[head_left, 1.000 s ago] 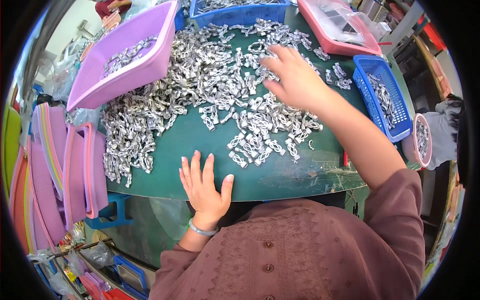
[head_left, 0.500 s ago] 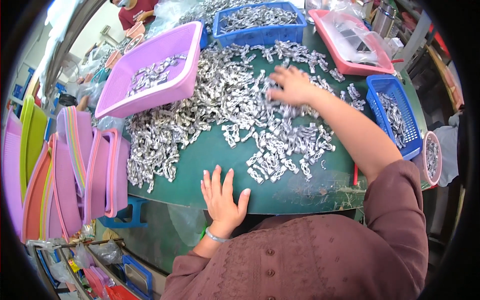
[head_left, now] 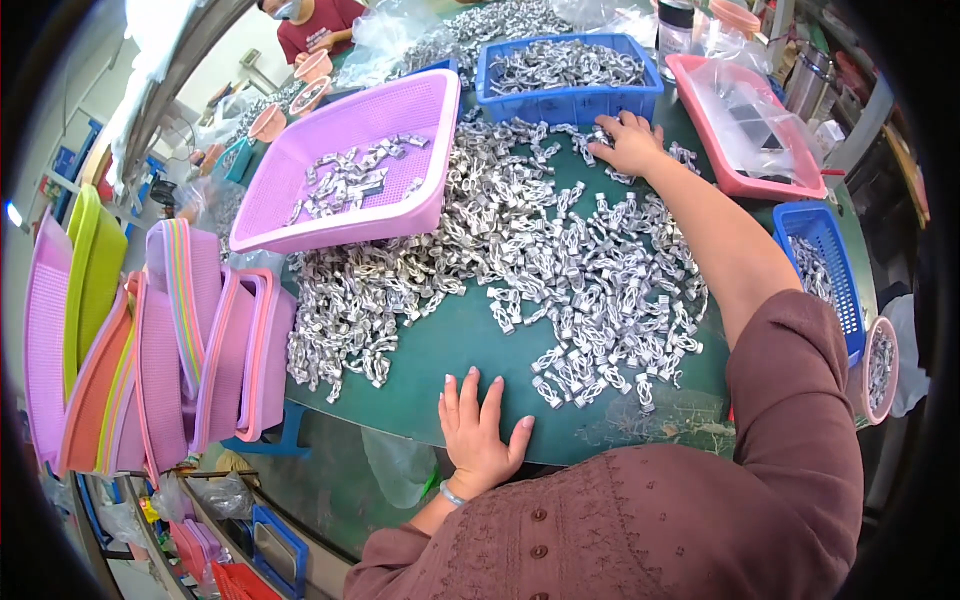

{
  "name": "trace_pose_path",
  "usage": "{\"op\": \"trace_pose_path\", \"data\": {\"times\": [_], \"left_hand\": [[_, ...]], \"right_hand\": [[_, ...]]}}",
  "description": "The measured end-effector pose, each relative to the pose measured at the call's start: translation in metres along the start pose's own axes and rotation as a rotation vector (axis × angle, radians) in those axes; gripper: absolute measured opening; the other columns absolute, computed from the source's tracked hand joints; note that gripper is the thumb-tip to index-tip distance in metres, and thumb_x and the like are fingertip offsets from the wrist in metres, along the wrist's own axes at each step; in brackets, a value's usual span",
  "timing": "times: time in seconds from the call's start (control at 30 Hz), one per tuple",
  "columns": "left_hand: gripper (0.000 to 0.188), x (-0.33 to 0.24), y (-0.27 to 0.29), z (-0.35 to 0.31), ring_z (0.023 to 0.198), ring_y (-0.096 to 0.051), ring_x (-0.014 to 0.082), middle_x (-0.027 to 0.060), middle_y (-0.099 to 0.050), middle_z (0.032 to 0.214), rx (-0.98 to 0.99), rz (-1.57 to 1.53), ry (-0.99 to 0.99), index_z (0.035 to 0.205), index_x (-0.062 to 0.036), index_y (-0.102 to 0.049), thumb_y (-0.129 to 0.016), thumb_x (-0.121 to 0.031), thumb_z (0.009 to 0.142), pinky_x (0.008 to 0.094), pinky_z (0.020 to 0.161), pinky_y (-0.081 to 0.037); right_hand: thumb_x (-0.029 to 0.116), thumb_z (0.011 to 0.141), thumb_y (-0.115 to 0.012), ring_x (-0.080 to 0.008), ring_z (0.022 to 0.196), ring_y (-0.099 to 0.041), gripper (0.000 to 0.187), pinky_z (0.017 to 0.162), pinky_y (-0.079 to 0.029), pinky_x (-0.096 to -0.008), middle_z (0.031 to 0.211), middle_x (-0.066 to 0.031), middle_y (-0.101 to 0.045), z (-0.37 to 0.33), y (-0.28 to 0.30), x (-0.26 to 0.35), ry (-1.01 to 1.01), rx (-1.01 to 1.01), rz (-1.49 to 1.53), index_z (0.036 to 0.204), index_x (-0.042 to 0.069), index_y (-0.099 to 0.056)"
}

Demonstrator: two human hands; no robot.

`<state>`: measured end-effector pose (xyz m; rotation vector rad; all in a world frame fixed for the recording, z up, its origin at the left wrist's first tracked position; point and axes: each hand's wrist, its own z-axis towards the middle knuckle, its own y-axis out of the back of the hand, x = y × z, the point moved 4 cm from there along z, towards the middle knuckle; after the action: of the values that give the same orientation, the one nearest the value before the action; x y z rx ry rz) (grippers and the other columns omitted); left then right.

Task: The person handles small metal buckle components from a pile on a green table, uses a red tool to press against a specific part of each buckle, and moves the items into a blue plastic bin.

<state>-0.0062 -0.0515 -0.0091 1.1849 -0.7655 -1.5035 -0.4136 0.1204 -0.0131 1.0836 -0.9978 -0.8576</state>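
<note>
My left hand [head_left: 481, 430] rests flat at the near edge of the green table [head_left: 440, 372], fingers extended and holding nothing. Farther off, my right hand [head_left: 632, 148] reaches palm down over the back of a spread of small silvery metal pieces with looped ends [head_left: 610, 290]. Its fingers are apart, and some pieces lie under and around them; contact is hard to make out. Just beyond those fingers stands a blue basket [head_left: 570, 103] full of similar pieces. A tilted purple basket [head_left: 345, 240], holding some pieces, sits on the heap to the left.
At the right are a red tray [head_left: 770, 188] with plastic and a dark flat item, a blue basket [head_left: 848, 325] and a pink round basket [head_left: 868, 385]. Stacked colourful baskets [head_left: 170, 350] stand at left. Another person [head_left: 318, 25] is at the far left.
My right hand has moved farther away, from the middle of the pieces toward the back blue basket. The left hand stays on the table edge. The whole view has shifted somewhat.
</note>
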Motion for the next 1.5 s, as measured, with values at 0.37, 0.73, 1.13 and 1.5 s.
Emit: {"op": "trace_pose_path", "data": {"times": [0.37, 0.73, 1.13, 1.5], "left_hand": [[0.050, -0.001, 0.002, -0.001, 0.119, -0.033, 0.0456, 0.0209, -0.043, 0.125, -0.018, -0.029, -0.012, 0.113, -0.0036, -0.054, -0.065, -0.030, 0.071, 0.0501, 0.098, -0.027], [0.050, 0.002, 0.000, -0.002, 0.119, -0.033, 0.0452, 0.0207, -0.043, 0.126, -0.057, -0.042, -0.036, 0.113, -0.0053, -0.055, -0.064, -0.033, 0.072, 0.0509, 0.096, -0.029], [0.053, 0.000, 0.000, -0.003, 0.120, -0.032, 0.0459, 0.0219, -0.041, 0.127, -0.062, -0.027, -0.027, 0.119, -0.0023, -0.050, -0.063, -0.028, 0.074, 0.0486, 0.100, -0.027], [0.058, 0.015, 0.005, -0.003, 0.128, -0.022, 0.0412, 0.0179, -0.031, 0.136, -0.038, -0.070, 0.087, 0.128, -0.0077, -0.041, -0.060, -0.032, 0.079, 0.0539, 0.103, -0.014]], "right_hand": [[0.048, 0.078, -0.055, -0.0312, 0.117, -0.039, 0.051, 0.097, -0.027, -0.0543, 0.124, -0.0096, -0.044, -0.066, 0.024, 0.050, 0.233, 0.283, -0.076, 0.125, 0.028, -0.047], [0.034, 0.078, -0.059, -0.0370, 0.114, -0.044, 0.060, 0.095, -0.037, -0.0449, 0.123, -0.0209, -0.044, -0.123, 0.048, 0.083, 0.445, 0.551, -0.175, 0.131, 0.016, -0.040], [0.051, 0.082, -0.053, -0.0340, 0.129, -0.028, 0.074, 0.104, -0.028, -0.0387, 0.136, -0.0210, -0.033, -0.080, 0.000, 0.119, 0.585, 0.290, 0.379, 0.138, 0.010, -0.026], [0.035, 0.073, -0.063, -0.0327, 0.119, -0.041, 0.065, 0.098, -0.035, -0.0402, 0.124, -0.0151, -0.049, -0.153, 0.001, 0.140, 0.779, 0.188, 0.284, 0.127, 0.007, -0.042]]}}
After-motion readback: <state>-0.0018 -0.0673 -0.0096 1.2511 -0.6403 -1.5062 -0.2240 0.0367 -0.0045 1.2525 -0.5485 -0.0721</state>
